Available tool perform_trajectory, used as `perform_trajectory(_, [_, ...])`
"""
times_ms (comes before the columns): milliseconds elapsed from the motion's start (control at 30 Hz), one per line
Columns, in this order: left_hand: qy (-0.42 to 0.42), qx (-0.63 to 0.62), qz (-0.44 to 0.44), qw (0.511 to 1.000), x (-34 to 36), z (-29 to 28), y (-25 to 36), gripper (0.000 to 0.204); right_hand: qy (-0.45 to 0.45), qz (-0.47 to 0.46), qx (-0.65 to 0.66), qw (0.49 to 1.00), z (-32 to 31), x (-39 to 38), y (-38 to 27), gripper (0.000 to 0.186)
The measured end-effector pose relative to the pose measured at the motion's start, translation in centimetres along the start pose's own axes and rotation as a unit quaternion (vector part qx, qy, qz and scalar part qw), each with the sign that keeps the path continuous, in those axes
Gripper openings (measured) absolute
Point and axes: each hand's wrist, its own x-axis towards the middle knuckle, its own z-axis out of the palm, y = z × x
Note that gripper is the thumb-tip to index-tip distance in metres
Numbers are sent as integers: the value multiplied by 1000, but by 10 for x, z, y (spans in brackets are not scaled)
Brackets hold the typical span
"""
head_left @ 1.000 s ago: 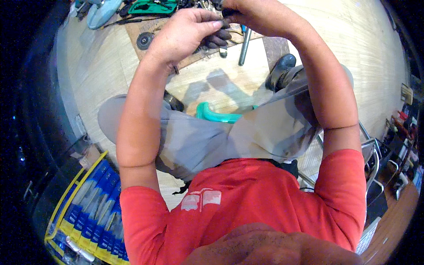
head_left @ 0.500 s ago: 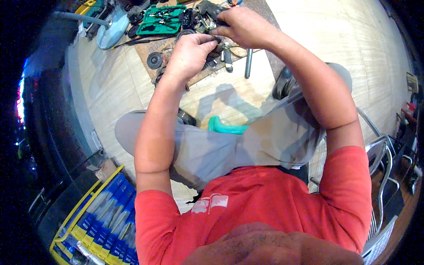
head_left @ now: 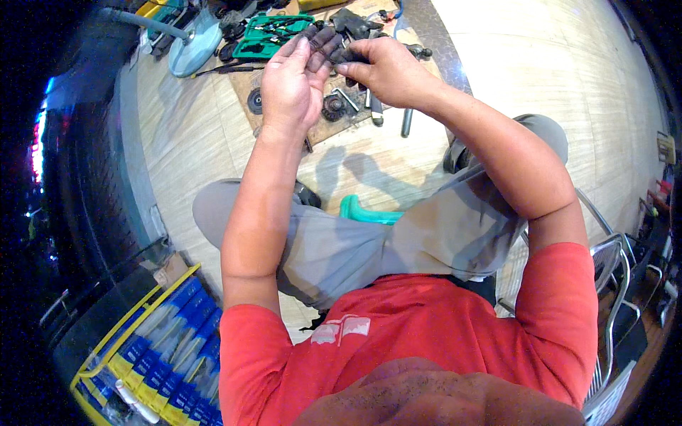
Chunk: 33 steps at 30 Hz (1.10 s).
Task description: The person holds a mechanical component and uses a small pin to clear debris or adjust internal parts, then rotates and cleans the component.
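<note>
Left hand [head_left: 293, 89] is spread wide; right hand [head_left: 389, 71] pinches narrow beside its fingers (can't tell on what). Probably fiddly fingertip work, needs steadiness. Round black metal part [head_left: 333, 107] lies below on the brown board [head_left: 328, 130].

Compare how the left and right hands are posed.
The left hand partly shows its palm; the right hand shows its back. The left hand reaches away from the body, while the right hand angles leftward toward it. Both are bare and appear over the brown board.
</note>
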Motion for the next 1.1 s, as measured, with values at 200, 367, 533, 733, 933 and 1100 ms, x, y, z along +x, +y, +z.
perform_trajectory(200, [9, -22, 19, 1000, 0, 0, 8, 22, -6, 5, 8, 1000, 4, 2, -1, 21])
perform_trajectory(367, [4, -30, 13, 999, -1, -8, 13, 20, -17, -11, 4, 1000, 5, 6, -2, 21])
perform_trajectory(533, [-8, -37, 0, 999, -2, -15, 16, 19, -31, -57, 1, 998, 5, 8, 6, 26])
perform_trajectory(733, [-121, -11, -77, 990, -3, -21, 25, 20, -92, -131, -116, 980, -19, 15, 8, 19])
perform_trajectory(933, [-146, 200, -172, 954, -15, -1, 29, 21, -64, -160, -183, 968, -42, 19, 17, 17])
perform_trajectory(1100, [-112, 409, -149, 893, -18, 0, 13, 22, -31, -174, -207, 962, -47, 18, 7, 18])
